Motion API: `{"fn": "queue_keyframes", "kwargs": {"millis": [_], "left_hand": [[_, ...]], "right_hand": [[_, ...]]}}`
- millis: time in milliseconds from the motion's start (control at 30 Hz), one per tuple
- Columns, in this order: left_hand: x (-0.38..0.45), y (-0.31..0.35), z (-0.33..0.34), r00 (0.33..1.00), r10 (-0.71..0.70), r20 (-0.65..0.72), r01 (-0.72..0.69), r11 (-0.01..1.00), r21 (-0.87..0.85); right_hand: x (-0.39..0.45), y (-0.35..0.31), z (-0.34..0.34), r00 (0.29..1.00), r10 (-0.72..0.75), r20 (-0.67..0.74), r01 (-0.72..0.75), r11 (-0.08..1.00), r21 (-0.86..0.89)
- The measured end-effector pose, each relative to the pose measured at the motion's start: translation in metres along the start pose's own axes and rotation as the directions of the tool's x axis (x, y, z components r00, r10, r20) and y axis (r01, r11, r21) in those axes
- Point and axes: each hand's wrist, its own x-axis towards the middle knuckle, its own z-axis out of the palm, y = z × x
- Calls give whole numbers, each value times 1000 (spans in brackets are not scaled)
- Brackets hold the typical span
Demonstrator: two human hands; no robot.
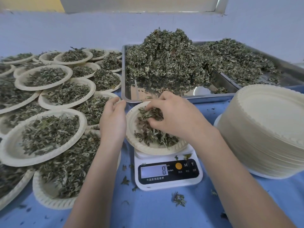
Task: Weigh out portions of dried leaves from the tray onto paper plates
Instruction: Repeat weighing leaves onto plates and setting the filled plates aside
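**Leaf weighing station: contents**

Paper plate [131, 139] on scale [167, 176]: part-filled with dried leaves [153, 134]; display reads 8. Metal tray [131, 94] behind: large leaf heap. Filled plates [42, 137] crowd the blue surface [164, 209] at left; empty plate stack [266, 129] at right. Right hand [174, 116]: grip pinched on leaves over the plate. Left hand [113, 119]: fingers relaxed, apart, beside the plate's rim.

Herb-packing workroom, steel tray [128, 96] of dried leaves [164, 58], scale [167, 181], plates [266, 129]

A blue cloth [164, 211] covers the table below a pale wall [82, 30].
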Motion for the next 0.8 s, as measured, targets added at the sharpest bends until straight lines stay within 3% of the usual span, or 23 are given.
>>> {"fn": "queue_keyframes", "kwargs": {"millis": [133,200,367,533,700,800], "left_hand": [[0,-1,1,1000,2,11,-2,1000,-5],[0,-2,1,1000,2,18,-2,1000,-5],[-1,-1,0,1000,-10,20,10,1000,-7],[0,-2,0,1000,-7,19,7,1000,5],[1,-2,1,1000,-10,17,10,1000,16],[0,-2,1,1000,-8,17,8,1000,24]], "right_hand": [[5,6,-8,994,-21,-105,36,989,146],[10,10,-16,983,25,-183,32,953,300],[19,20,-34,959,111,-263,101,729,677],[17,28,-30,950,121,-288,167,583,795],[12,34,-8,953,186,-240,138,439,888],[12,35,-1,956,203,-214,117,405,907]]}}
